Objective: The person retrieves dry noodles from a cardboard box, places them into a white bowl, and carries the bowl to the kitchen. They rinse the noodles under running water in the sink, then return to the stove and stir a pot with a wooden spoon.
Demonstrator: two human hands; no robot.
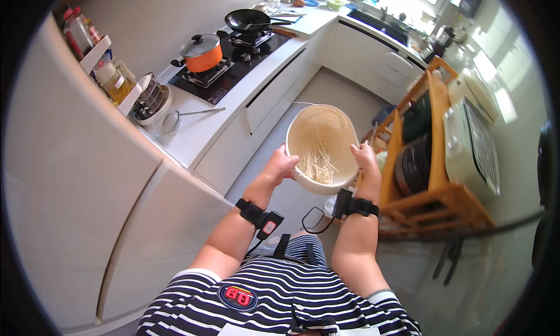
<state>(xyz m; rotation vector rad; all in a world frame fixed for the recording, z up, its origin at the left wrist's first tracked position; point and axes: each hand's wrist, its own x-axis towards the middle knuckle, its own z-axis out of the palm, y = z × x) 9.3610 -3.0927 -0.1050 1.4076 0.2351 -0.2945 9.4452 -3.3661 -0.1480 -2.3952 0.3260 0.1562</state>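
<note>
Between my two hands I carry a cream-coloured oval basket (345, 161), its inner wall perforated at the far end. My left hand (282, 163) grips the near left of its rim, thumb over the edge. On the opposite rim, my right hand (365, 156) has its thumb inside. Thin pale strands, like dried noodles or enoki mushrooms (318, 163), lie heaped in the basket's near half. The basket hangs above the floor, tilted so that its inside faces me. The fingers under the rim are mostly hidden.
Left, a counter bears an orange pot (201, 56) with a glass lid and a black wok (247, 20) on a gas hob (236, 58). Nearer lies a mesh strainer (171, 122). A wooden rack (437, 161) stands close on the right. The sink (378, 28) is at the back.
</note>
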